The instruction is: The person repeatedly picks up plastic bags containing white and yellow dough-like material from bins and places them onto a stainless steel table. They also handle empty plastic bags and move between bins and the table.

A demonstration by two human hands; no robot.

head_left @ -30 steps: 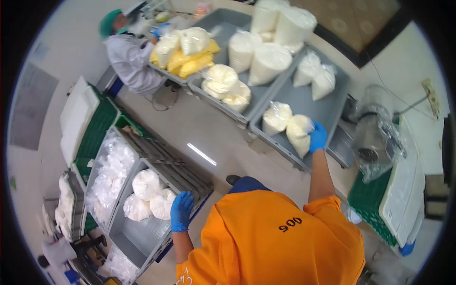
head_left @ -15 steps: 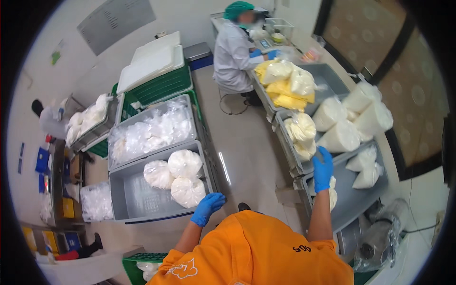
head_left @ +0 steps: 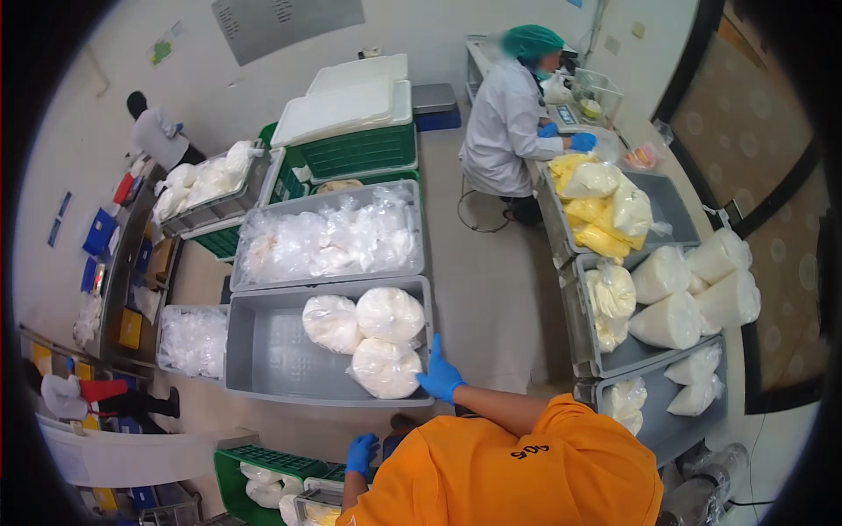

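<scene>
My right hand, in a blue glove, is at the right front corner of a large grey bin. Its fingers are spread, one pointing up along the bin's end wall, and it holds nothing. Beside it inside the bin lie a clear bag of white powder and two similar bags, a farther one and a left one. My gloved left hand hangs low in front of the bin, above a green crate holding white bags. It looks empty, its fingers loosely bent and apart.
Behind the bin stands another grey bin of crumpled clear bags. Along the right are grey bins with white bags and yellow bags. A co-worker in a white coat sits by a scale. Others are at far left.
I have turned left. My right hand has moved from the right-hand bins across to the left grey bin's corner. My left hand has dropped away from that corner, lower and nearer.
</scene>
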